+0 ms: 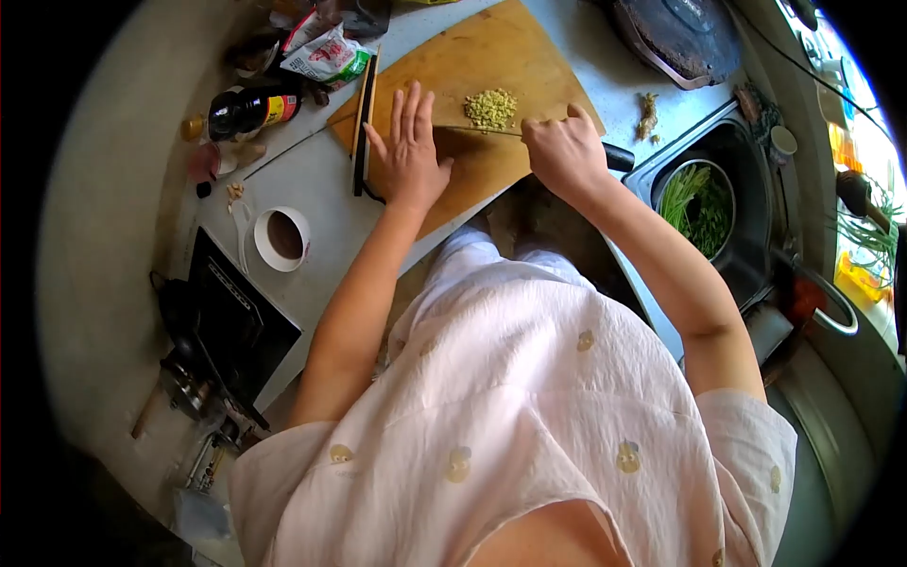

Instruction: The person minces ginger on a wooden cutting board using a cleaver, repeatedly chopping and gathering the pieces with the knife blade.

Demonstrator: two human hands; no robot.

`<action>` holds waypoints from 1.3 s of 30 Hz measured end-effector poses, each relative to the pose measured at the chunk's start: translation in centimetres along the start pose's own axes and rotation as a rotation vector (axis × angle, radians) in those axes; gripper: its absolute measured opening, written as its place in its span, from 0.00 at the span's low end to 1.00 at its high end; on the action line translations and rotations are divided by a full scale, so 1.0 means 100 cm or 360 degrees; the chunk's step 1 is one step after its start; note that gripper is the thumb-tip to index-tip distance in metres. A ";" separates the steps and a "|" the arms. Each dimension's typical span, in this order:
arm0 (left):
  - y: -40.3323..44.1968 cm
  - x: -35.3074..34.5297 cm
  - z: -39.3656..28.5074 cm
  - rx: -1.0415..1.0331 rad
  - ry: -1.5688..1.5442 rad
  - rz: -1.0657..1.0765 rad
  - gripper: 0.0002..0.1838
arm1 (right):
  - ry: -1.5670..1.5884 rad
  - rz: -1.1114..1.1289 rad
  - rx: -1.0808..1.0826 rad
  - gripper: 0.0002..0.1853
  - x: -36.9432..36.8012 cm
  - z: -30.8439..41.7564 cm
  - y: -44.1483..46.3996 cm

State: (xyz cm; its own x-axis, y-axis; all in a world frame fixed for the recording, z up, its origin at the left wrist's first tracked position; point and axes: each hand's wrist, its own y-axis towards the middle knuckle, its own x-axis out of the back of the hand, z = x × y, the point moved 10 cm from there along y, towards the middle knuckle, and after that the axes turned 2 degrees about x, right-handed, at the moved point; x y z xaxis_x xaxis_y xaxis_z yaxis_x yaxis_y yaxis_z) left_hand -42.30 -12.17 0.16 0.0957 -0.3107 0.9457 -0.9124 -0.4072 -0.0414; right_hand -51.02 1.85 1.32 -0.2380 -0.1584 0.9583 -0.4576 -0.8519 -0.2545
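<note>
A wooden cutting board (425, 61) lies on the counter, with a small heap of finely chopped pale green pieces (490, 110) on it. My right hand (565, 151) is closed around a knife at the board's right side; the dark handle (619, 158) sticks out to the right. The thin blade runs left, just below the heap, towards my left hand. My left hand (412, 151) is over the left part of the board, fingers spread and holding nothing. Beside it on the left stands a narrow dark-edged object (363, 123).
A white bowl of brown liquid (282, 239) and a spoon (241, 227) sit at left, near a dark bottle (250, 111) and packets (329, 57). A black cooktop (236, 312) is lower left. At right, a sink (751, 208) holds a bowl of greens (697, 203).
</note>
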 end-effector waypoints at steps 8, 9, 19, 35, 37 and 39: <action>-0.010 -0.012 -0.004 -0.0022 0.0130 0.0093 0.55 | 0.0023 -0.0058 0.0029 0.04 -0.017 -0.006 0.000; -0.010 -0.010 0.001 0.0036 0.0057 0.0113 0.55 | -0.0034 -0.0096 0.0084 0.03 -0.008 -0.003 0.004; -0.005 -0.007 0.002 0.0014 0.0030 0.0046 0.55 | -0.0008 0.0003 0.0088 0.01 -0.004 -0.009 0.017; -0.007 -0.002 -0.015 -0.0137 0.0078 -0.0060 0.54 | 0.0202 -0.0274 -0.0021 0.06 -0.022 -0.019 0.003; 0.004 0.006 -0.014 -0.0056 0.0069 -0.0057 0.53 | 0.0224 -0.0286 -0.0020 0.11 -0.006 -0.016 0.006; 0.016 0.015 -0.003 -0.0049 0.0092 -0.0140 0.53 | 0.0107 -0.0133 -0.0001 0.11 0.019 -0.011 0.021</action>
State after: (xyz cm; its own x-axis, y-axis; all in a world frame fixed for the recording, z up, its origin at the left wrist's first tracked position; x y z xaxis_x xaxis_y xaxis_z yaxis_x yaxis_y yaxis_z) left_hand -43.73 -12.99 1.62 0.1537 -0.2241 0.9624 -0.9133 -0.4040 0.0518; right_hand -53.34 0.31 2.49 -0.2557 -0.0527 0.9653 -0.4791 -0.8603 -0.1739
